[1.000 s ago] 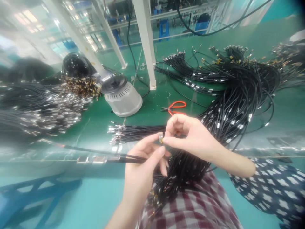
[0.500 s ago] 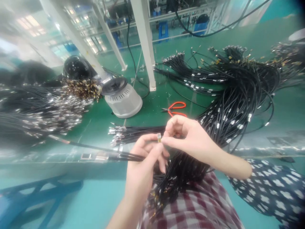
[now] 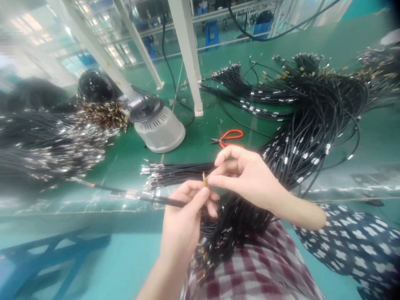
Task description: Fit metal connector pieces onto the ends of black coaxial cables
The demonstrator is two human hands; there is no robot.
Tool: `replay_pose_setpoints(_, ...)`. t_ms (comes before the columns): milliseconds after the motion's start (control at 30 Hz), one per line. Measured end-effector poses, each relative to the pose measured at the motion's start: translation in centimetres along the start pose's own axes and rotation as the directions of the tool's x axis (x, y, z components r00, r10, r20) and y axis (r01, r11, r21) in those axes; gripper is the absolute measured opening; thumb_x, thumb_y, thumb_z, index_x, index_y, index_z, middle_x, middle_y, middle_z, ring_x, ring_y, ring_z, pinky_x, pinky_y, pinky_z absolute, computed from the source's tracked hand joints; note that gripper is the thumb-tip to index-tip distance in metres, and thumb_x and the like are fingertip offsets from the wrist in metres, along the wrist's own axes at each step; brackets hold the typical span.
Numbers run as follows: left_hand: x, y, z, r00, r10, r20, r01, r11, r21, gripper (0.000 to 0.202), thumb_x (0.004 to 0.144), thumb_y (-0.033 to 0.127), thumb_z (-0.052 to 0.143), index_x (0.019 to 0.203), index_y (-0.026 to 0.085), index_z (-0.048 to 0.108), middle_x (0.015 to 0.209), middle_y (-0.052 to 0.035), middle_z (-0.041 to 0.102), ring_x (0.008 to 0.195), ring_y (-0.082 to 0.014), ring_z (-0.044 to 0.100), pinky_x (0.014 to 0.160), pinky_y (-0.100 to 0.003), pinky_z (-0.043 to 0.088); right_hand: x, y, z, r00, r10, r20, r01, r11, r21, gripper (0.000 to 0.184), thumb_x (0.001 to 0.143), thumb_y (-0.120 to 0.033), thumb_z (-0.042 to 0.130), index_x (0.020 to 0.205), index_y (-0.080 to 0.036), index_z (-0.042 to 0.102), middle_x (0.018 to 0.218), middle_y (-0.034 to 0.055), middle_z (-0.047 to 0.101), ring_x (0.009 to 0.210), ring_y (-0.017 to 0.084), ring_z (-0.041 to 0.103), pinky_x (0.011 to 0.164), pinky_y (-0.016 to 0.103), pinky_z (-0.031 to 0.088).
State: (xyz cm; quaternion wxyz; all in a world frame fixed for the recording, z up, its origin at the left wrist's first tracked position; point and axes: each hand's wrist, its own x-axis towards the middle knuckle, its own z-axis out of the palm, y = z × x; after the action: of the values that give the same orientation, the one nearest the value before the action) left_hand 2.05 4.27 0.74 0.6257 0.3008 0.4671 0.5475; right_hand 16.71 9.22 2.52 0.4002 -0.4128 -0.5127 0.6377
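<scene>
Work in hand, by my reading: the fitting or checking of a small metal piece [image 3: 204, 179], brought up between your two hands in front of the bench edge. Your left hand [image 3: 183, 216] is curled around a black cable [image 3: 170, 201], its thumb tip pressed up against the lower part of the piece. The cable runs out leftward from your grip, with a silvery sleeve [image 3: 133, 194] along it. Your right hand [image 3: 245, 168] comes in from the other side, thumb and forefinger drawn together at the piece, the remaining fingers loosely bent. The piece is small and soft in focus; whether it is joined to a cable cannot be told.

Nearby: red-handled cutters [image 3: 223, 139] lie on the green bench [image 3: 196, 139], just beyond your right hand. A bundle of cables [image 3: 184, 169] lies behind your fingers, and more loose cables [image 3: 226, 227] trail down over your lap.

Judgement: the next move calls for a steady left hold and a light, exact right pinch, since so small a piece could slip or twist.
</scene>
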Motion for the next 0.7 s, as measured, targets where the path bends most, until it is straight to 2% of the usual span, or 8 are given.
replay_pose_setpoints(200, 0.0, -0.4, -0.2, 0.999, 0.001, 0.040, -0.001, 1.000, 0.001, 0.007, 0.080, 0.014, 0.066, 0.074, 0.012, 0.066, 0.066, -0.0039, 0.071, 0.046, -0.0095, 0.059, 0.049, -0.020, 0.045, 0.3, 0.6, 0.3, 1.000, 0.027, -0.001, -0.027, 0.998, 0.058, 0.029, 0.070, -0.006, 0.072, 0.082, -0.019, 0.049, 0.062, -0.0032, 0.072, 0.053, 0.010, 0.065, 0.060, 0.024, 0.052)
replay_pose_setpoints(400, -0.1, -0.6, -0.5, 0.999, -0.017, 0.045, 0.017, 1.000, 0.001, 0.007, 0.083, 0.016, 0.066, 0.076, 0.014, 0.065, 0.066, -0.0015, 0.069, 0.047, -0.0091, 0.058, 0.052, -0.021, 0.045, 0.1, 1.4, 0.8, 0.999, -0.028, 0.032, 0.019, 0.968, 0.250, 0.033, 0.072, -0.012, 0.073, 0.081, -0.021, 0.043, 0.064, -0.0054, 0.069, 0.048, 0.011, 0.061, 0.056, 0.027, 0.050)
replay_pose_setpoints(600, -0.2, -0.6, -0.5, 1.000, 0.015, 0.011, -0.015, 1.000, 0.026, 0.010, 0.076, 0.013, 0.073, 0.076, 0.016, 0.064, 0.068, 0.0017, 0.068, 0.045, -0.0076, 0.056, 0.049, -0.020, 0.041, -0.5, 1.2, 1.4, 0.991, -0.108, -0.078, 0.119, 0.980, 0.157, 0.034, 0.071, -0.012, 0.075, 0.076, -0.022, 0.042, 0.065, -0.0048, 0.069, 0.062, 0.013, 0.064, 0.063, 0.028, 0.048)
replay_pose_setpoints(700, -0.4, -0.8, -0.5, 0.997, 0.068, 0.019, -0.069, 0.995, 0.067, 0.007, 0.078, 0.014, 0.071, 0.073, 0.015, 0.066, 0.066, 0.0002, 0.070, 0.044, -0.0082, 0.056, 0.048, -0.021, 0.041, -0.3, 1.1, 0.9, 0.998, -0.068, -0.006, 0.068, 0.980, 0.187, 0.034, 0.071, -0.013, 0.075, 0.079, -0.022, 0.044, 0.067, -0.0049, 0.070, 0.059, 0.012, 0.062, 0.062, 0.028, 0.047)
